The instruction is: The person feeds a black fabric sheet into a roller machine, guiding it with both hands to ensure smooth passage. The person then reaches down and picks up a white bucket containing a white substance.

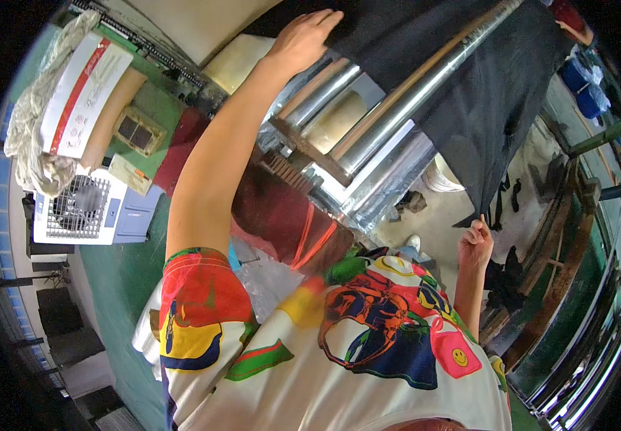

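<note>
A wide sheet of black fabric (483,108) drapes over shiny metal rollers (404,86) and hangs down on the right. My left hand (307,39) is stretched far forward, its fingers extended and resting at the fabric's left part near the roller ends. Whether its palm presses on the cloth I cannot tell. Lower right, my right hand (475,243) pinches the hanging corner of the fabric between thumb and fingers, drawing it to a point. Below the rollers, a shiny metal-like surface (396,172) shows beside a toothed gear (289,172).
At left are a white carton with a red stripe (91,97), bundled pale cloth (34,136) and a white-and-blue fan unit (87,208). Dark red machine housing (274,230) stands close to me. Right, beyond wooden beams (540,273), is a blue bin (583,86); another person's arm (576,32) shows.
</note>
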`<state>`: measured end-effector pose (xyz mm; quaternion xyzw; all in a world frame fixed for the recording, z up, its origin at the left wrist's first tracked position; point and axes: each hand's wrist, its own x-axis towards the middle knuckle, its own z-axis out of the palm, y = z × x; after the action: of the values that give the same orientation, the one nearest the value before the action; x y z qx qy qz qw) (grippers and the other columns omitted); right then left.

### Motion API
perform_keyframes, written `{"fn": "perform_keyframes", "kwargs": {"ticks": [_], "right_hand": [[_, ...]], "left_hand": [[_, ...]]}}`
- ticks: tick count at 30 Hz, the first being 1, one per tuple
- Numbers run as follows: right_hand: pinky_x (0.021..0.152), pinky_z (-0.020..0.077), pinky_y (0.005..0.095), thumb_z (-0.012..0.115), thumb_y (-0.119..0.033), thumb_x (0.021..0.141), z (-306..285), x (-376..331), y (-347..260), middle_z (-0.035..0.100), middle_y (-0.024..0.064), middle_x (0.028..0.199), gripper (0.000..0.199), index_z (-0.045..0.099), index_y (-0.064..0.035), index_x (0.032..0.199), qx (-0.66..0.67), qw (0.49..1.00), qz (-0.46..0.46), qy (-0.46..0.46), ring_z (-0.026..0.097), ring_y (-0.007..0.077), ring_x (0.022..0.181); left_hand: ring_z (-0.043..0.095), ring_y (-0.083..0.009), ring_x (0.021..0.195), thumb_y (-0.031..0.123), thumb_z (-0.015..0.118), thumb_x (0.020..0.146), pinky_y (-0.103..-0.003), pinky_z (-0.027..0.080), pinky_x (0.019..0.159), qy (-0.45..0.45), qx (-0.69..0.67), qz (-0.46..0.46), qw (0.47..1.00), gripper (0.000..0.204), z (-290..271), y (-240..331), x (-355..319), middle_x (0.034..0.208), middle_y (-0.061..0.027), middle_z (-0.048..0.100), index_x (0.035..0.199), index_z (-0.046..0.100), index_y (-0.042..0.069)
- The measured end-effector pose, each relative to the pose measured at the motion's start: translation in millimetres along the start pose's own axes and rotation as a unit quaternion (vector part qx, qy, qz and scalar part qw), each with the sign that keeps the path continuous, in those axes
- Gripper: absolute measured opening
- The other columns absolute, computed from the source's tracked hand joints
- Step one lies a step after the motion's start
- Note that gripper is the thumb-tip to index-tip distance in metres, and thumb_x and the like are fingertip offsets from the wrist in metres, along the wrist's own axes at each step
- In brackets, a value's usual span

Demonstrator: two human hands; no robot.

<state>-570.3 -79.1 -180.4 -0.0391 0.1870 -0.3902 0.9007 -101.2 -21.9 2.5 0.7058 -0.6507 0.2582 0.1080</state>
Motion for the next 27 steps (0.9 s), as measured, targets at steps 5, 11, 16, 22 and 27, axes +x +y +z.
{"fn": "perform_keyframes", "kwargs": {"ticks": [5,11,16,22,27], "right_hand": [[0.042,0.0385,0.0219,0.029,-0.013,0.088,7,8,3,0.056,0.0122,0.074,0.023,0.046,0.0021,0.087,0.051,0.996,0.028,-0.064,0.046,0.011,0.048],[0.046,0.0407,0.024,0.023,-0.015,0.09,14,11,1,0.057,0.0141,0.078,0.031,0.047,0.0013,0.082,0.057,0.991,0.067,-0.097,0.046,0.0118,0.046],[0.046,0.0387,0.0224,0.028,-0.013,0.088,23,15,11,0.057,0.0111,0.077,0.025,0.047,0.0011,0.083,0.059,0.99,0.086,-0.099,0.045,0.0095,0.048],[0.045,0.036,0.0198,0.03,-0.012,0.088,31,22,28,0.055,0.0086,0.071,0.023,0.047,0.0009,0.079,0.04,0.994,0.084,-0.062,0.043,0.0074,0.047],[0.043,0.0361,0.0186,0.034,-0.01,0.086,33,36,34,0.054,0.0066,0.069,0.019,0.048,0.0011,0.079,0.04,0.992,0.109,-0.048,0.043,0.0067,0.045]], "left_hand": [[0.047,-0.0256,0.103,0.007,0.046,0.074,-0.034,0.039,0.086,-0.07,-0.022,-0.058,0.996,0.037,-1,-5,-15,0.114,-0.0121,0.046,0.111,0.047,0.006],[0.051,-0.0322,0.093,0.014,0.027,0.083,-0.038,0.04,0.081,-0.106,-0.1,-0.141,0.979,0.033,-40,4,-5,0.097,-0.023,0.052,0.094,0.052,-0.005],[0.055,-0.0318,0.085,0.009,0.036,0.076,-0.039,0.044,0.073,-0.155,-0.069,-0.165,0.972,0.026,-50,0,-5,0.09,-0.0209,0.056,0.08,0.059,-0.003],[0.057,-0.0301,0.083,0.008,0.043,0.071,-0.038,0.046,0.071,-0.181,-0.038,-0.206,0.961,0.022,-48,-3,-6,0.085,-0.0194,0.058,0.079,0.062,-0.001],[0.055,-0.0302,0.088,0.008,0.045,0.071,-0.038,0.044,0.075,-0.186,-0.014,-0.234,0.954,0.022,-38,-8,-9,0.092,-0.0191,0.056,0.085,0.06,0.0]]}}
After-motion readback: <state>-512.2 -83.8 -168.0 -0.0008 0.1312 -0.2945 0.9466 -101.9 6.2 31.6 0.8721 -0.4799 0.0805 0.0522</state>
